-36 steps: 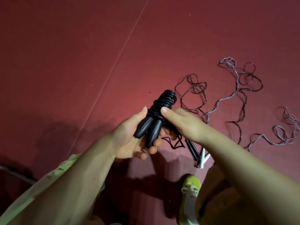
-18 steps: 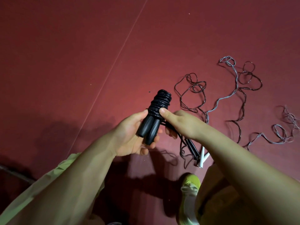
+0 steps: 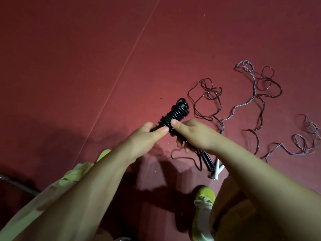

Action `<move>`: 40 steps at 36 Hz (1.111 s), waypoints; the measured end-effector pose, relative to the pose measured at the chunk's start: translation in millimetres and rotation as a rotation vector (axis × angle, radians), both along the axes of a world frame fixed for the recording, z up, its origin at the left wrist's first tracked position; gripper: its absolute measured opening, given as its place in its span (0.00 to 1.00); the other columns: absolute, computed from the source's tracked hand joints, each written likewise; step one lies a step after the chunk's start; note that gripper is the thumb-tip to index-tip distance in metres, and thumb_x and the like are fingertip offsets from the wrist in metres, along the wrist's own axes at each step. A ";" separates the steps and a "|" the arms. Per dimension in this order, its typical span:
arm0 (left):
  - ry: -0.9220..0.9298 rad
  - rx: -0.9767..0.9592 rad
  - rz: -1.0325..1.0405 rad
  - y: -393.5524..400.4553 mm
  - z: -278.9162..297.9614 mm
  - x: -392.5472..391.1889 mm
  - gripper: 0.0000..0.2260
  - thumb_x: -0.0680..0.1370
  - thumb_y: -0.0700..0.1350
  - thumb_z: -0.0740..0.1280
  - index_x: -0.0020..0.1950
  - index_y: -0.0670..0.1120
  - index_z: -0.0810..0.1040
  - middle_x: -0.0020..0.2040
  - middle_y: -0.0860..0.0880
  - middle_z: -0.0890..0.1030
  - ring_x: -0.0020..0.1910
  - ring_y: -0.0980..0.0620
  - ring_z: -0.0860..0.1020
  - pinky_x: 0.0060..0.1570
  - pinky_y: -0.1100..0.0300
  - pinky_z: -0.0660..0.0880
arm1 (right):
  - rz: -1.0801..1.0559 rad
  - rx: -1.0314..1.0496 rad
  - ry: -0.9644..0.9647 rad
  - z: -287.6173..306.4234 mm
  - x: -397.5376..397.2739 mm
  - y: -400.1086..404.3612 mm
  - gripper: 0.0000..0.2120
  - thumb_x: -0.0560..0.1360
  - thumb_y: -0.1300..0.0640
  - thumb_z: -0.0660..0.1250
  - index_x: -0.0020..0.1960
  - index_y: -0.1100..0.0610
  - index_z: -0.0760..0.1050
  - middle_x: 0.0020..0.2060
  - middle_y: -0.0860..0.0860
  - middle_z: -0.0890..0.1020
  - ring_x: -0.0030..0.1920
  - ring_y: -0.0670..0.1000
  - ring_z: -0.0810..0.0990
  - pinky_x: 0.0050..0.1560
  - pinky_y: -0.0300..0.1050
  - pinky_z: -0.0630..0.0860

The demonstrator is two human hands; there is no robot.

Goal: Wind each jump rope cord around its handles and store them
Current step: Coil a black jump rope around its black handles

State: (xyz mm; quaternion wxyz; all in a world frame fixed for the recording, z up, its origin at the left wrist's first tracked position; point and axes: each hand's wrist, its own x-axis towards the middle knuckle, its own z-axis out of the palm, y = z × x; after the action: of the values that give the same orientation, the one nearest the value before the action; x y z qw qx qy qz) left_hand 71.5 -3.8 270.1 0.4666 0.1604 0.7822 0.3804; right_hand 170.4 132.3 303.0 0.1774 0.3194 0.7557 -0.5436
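black jump rope [image 3: 175,113] tightly coiled round its handles, left hand [image 3: 147,136] and right hand [image 3: 192,134] gripping it

An indoor sports or exercise space, judging by the dark red matte floor [image 3: 86,58] that fills the view, crossed by one thin pale line [image 3: 121,68] like a court marking or mat seam. Loose jump rope cords [image 3: 260,94] lie tangled on it, beside a yellow-green sports shoe [image 3: 203,211].
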 end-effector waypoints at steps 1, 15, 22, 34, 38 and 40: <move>0.007 0.017 0.014 -0.1 1.1 -0.4 0.13 0.76 0.55 0.66 0.56 0.50 0.74 0.47 0.53 0.78 0.47 0.55 0.75 0.49 0.56 0.72 | -0.002 0.020 0.007 1.5 -0.3 -0.7 0.25 0.81 0.41 0.53 0.42 0.59 0.77 0.24 0.47 0.77 0.20 0.45 0.71 0.27 0.40 0.69; -0.416 0.137 0.008 -4.4 11.8 0.1 0.31 0.60 0.64 0.70 0.57 0.48 0.77 0.45 0.49 0.82 0.44 0.50 0.81 0.53 0.50 0.76 | -0.222 -0.123 0.279 1.1 -1.5 3.9 0.15 0.74 0.49 0.61 0.33 0.58 0.70 0.22 0.48 0.70 0.24 0.49 0.64 0.24 0.39 0.56; -1.108 0.405 -0.096 -8.7 23.9 6.0 0.38 0.67 0.71 0.53 0.50 0.40 0.83 0.37 0.42 0.82 0.33 0.46 0.79 0.38 0.55 0.76 | -0.077 -0.353 0.436 -0.6 0.8 7.0 0.16 0.69 0.43 0.57 0.32 0.55 0.71 0.23 0.53 0.67 0.24 0.52 0.62 0.27 0.43 0.58; -0.786 0.217 -0.056 -1.8 17.5 5.9 0.34 0.69 0.72 0.48 0.43 0.43 0.76 0.29 0.49 0.71 0.25 0.55 0.61 0.28 0.60 0.55 | -0.015 -0.184 0.195 8.7 4.2 20.7 0.22 0.82 0.48 0.57 0.35 0.58 0.74 0.26 0.50 0.76 0.24 0.48 0.70 0.25 0.37 0.67; -0.606 0.101 -0.025 -1.0 12.4 6.6 0.35 0.75 0.70 0.44 0.42 0.42 0.76 0.28 0.49 0.73 0.24 0.55 0.61 0.25 0.63 0.59 | -0.021 -0.170 0.063 4.5 4.6 20.5 0.23 0.80 0.42 0.57 0.45 0.61 0.77 0.27 0.51 0.75 0.23 0.47 0.70 0.26 0.39 0.72; -0.531 0.078 -0.020 0.2 10.8 6.9 0.35 0.76 0.70 0.44 0.43 0.42 0.77 0.28 0.49 0.74 0.24 0.55 0.62 0.24 0.64 0.60 | -0.022 -0.138 0.013 3.3 4.9 20.5 0.24 0.79 0.40 0.57 0.44 0.60 0.76 0.27 0.50 0.73 0.24 0.47 0.69 0.27 0.41 0.73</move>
State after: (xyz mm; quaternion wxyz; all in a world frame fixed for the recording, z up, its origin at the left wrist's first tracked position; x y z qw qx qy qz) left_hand 78.4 -3.6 280.9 0.6526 0.0806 0.6156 0.4343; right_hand 175.3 152.8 306.3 0.1880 0.3112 0.7138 -0.5986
